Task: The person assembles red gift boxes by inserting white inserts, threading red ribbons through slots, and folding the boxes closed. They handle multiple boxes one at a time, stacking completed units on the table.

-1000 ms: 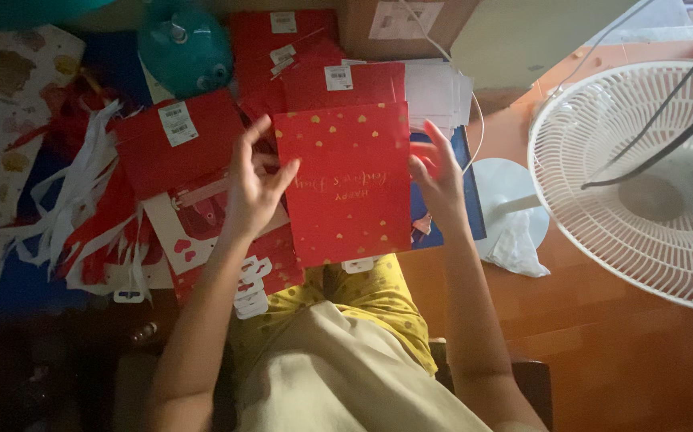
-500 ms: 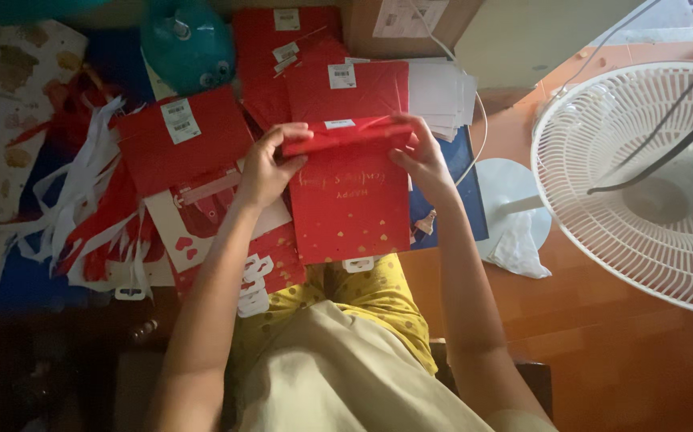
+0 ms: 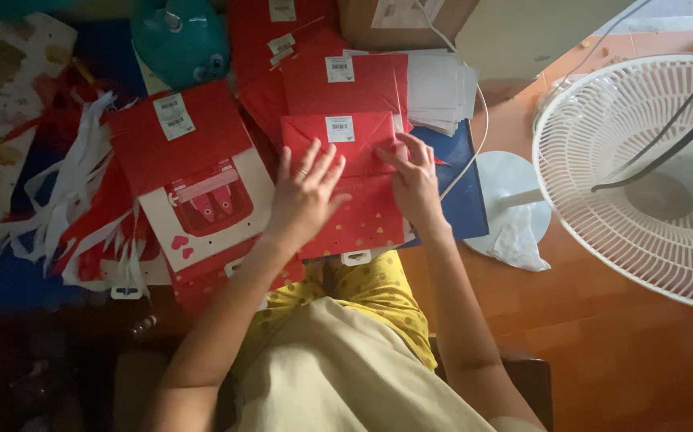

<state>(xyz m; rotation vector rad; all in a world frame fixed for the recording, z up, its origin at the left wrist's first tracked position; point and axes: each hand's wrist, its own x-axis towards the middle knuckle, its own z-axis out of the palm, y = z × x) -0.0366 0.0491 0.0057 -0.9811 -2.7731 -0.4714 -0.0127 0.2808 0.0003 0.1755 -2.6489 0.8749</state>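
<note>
Where the red paper bag [image 3: 350, 188] was held up half a second ago, its top now lies folded down on the pile of red bags [image 3: 202, 160]. Both the left hand [image 3: 305, 196] and right hand [image 3: 415, 186] press it flat, fingers spread, gripping nothing.

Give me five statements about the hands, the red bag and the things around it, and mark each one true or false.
1. Both hands press flat on the red paper bag. True: left hand, right hand.
2. The bag's top end is folded over, showing a white sticker. True.
3. A white fan lies left of the bag. False: it is to the right.
4. The stack of white sheets rests in the person's lap. False: it lies beyond the bag.
5. A teal round object sits at upper left. True.
</note>
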